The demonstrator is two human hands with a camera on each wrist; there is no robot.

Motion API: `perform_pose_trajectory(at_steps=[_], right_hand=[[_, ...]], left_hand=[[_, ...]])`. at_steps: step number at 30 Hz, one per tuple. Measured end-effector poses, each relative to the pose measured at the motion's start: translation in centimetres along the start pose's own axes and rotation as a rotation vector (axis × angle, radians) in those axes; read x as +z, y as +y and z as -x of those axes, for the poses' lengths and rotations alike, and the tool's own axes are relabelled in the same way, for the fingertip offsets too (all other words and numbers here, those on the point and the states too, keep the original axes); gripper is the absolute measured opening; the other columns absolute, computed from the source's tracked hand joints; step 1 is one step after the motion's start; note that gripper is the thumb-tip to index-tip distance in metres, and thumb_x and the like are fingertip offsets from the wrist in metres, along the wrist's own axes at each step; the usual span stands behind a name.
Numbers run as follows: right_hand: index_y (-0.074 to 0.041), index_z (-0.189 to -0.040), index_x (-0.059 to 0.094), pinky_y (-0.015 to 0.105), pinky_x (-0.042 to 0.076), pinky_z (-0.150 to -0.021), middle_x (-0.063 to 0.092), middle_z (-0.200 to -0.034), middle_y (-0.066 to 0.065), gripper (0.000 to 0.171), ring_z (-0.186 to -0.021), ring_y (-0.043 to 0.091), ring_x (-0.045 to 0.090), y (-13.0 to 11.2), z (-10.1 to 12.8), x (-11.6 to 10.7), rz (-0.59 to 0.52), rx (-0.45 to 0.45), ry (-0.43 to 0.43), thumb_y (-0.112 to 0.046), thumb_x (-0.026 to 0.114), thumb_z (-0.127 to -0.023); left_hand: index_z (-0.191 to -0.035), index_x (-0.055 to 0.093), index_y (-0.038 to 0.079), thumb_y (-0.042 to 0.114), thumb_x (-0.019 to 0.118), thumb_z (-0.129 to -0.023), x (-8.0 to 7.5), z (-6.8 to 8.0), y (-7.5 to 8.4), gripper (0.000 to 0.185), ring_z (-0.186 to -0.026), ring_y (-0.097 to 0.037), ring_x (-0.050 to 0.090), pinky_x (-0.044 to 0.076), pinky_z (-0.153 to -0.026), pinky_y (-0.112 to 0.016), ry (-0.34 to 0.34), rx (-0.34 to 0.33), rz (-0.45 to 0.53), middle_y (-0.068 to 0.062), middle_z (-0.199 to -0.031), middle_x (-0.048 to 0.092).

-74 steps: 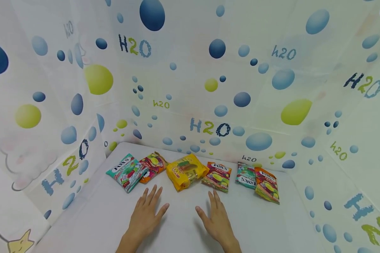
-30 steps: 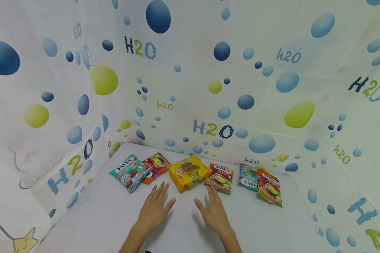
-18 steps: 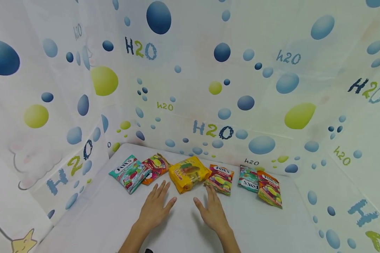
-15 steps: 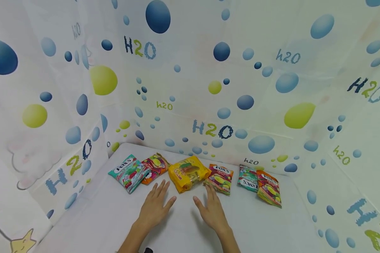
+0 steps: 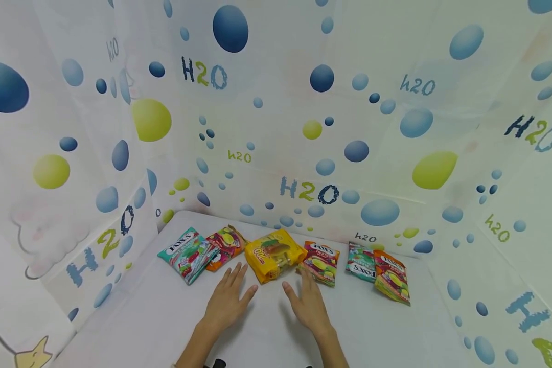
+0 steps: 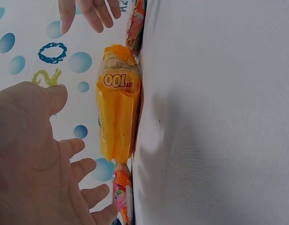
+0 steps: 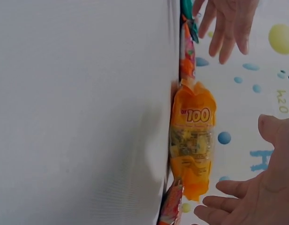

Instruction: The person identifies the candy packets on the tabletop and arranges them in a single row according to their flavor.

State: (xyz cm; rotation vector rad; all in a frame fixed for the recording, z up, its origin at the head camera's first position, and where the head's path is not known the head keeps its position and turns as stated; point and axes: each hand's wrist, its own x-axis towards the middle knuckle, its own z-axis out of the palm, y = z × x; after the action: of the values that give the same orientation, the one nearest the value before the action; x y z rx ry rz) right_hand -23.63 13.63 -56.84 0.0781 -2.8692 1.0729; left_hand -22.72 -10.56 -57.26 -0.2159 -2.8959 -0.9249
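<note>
My left hand (image 5: 224, 305) hovers over the white table with fingers spread, holding nothing. Facing it, my right hand (image 5: 309, 307) is also spread and holds nothing. Just beyond them, between the two, lies a yellow candy bag (image 5: 275, 254); in the right wrist view this yellow bag (image 7: 193, 136) shows a "100" print. To its right is a red Fox's fruits candy bag (image 5: 320, 261), its lower left corner behind my right fingertips. On the left, a teal Fox's candy bag (image 5: 187, 254) overlaps a red-orange candy bag (image 5: 226, 246), nearest my left hand.
Farther right, a teal Fox's bag (image 5: 361, 261) lies partly under an orange-red Fox's bag (image 5: 391, 277). White sheeting (image 5: 276, 128) printed with bubbles and "H2O" walls the table (image 5: 377, 332) at the back and both sides.
Compared with the earliest frame, both hands sit slightly farther forward, toward the bags. The head view has shifted a little. The bags keep their places on the table.
</note>
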Motion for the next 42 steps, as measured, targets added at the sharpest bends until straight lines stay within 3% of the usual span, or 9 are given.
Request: perform_pose_trajectory(at_steps=[12, 22, 30, 42], right_hand=[[-0.006, -0.162, 0.033, 0.066, 0.030, -0.118, 0.033, -0.165, 0.023, 0.082, -0.149, 0.047, 0.035, -0.1, -1.1, -0.4, -0.022, 0.004, 0.043, -0.060, 0.053, -0.103], [-0.001, -0.160, 0.034, 0.063, 0.028, -0.120, 0.035, -0.165, 0.023, 0.083, -0.150, 0.045, 0.034, -0.1, -1.8, -0.5, -0.036, -0.006, 0.036, -0.059, 0.052, -0.104], [0.000, -0.160, 0.035, 0.063, 0.028, -0.121, 0.036, -0.164, 0.023, 0.091, -0.150, 0.045, 0.034, 0.0, -2.3, -0.5, -0.049, -0.001, 0.042, -0.068, 0.047, -0.101], [0.004, -0.156, 0.038, 0.064, 0.033, -0.118, 0.041, -0.158, 0.029, 0.089, -0.146, 0.048, 0.039, -0.5, -3.0, -0.7, -0.059, -0.003, 0.075, -0.066, 0.047, -0.103]], left_hand=[[-0.162, 0.035, 0.010, 0.058, 0.050, -0.105, 0.2, -0.9, -0.4, 0.077, -0.154, -0.047, 0.025, 0.024, -0.121, -0.065, 0.009, 0.006, 0.033, -0.017, -0.169, 0.029], [-0.165, 0.032, 0.014, 0.053, 0.053, -0.105, 0.4, -1.8, -0.3, 0.074, -0.156, -0.043, 0.022, 0.025, -0.122, -0.064, -0.031, -0.023, 0.051, -0.012, -0.172, 0.023], [-0.166, 0.027, 0.016, 0.054, 0.050, -0.106, 0.9, -2.7, -0.9, 0.075, -0.156, -0.045, 0.022, 0.027, -0.120, -0.066, -0.027, -0.024, 0.076, -0.013, -0.174, 0.017], [-0.165, 0.026, 0.008, 0.048, 0.050, -0.108, 1.3, -3.9, -1.5, 0.074, -0.154, -0.047, 0.024, 0.027, -0.119, -0.066, 0.001, 0.011, 0.149, -0.018, -0.172, 0.019]])
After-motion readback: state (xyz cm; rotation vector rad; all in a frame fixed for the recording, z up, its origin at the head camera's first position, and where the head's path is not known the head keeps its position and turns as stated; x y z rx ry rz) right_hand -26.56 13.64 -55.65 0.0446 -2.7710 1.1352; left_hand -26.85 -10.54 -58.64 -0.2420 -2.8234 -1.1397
